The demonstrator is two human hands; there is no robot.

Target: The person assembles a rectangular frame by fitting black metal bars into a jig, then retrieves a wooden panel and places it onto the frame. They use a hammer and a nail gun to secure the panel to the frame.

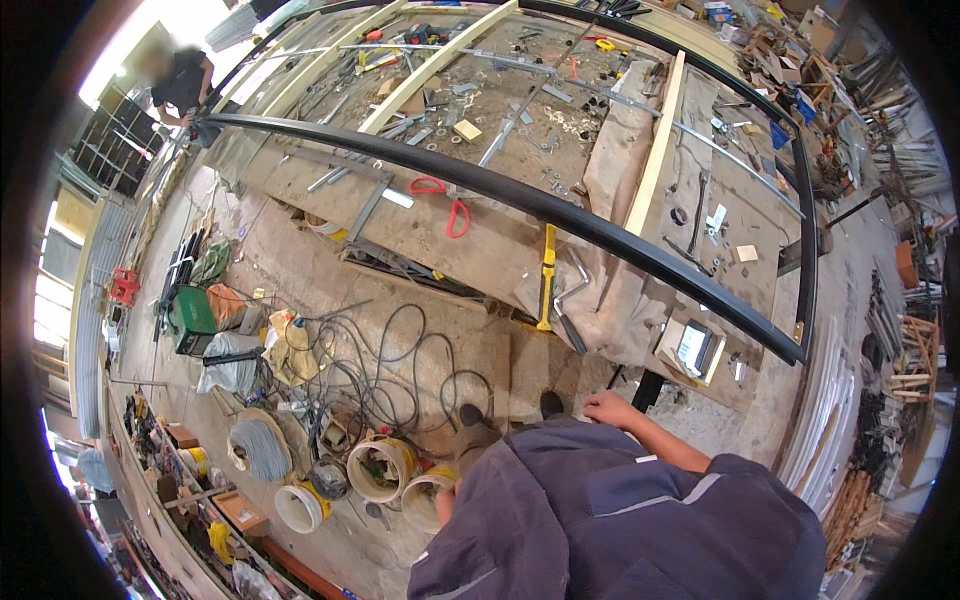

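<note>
My right hand (612,411) is held in front of my body, near the bench's front edge, its fingers loosely bent and apart with nothing seen in them. Only a small part of my left hand (446,502) shows beside a white bucket (420,500); its fingers are hidden by my sleeve. On the workbench (440,235) before me rests a large black frame (430,160) with pale wooden slats (655,150) across it. Nearest the right hand are a bent metal crank tool with a black handle (571,325), a yellow bar-shaped tool (547,275) and an open cardboard box (694,350). A red-handled cutting tool (458,218) lies farther left.
Loops of black cable (400,360) cover the floor to the left, near more buckets (380,466) and a wire coil (262,448). A green case (190,322) stands beyond. Another person (183,85) stands at the frame's far left corner. Long white profiles (825,420) lie along the right.
</note>
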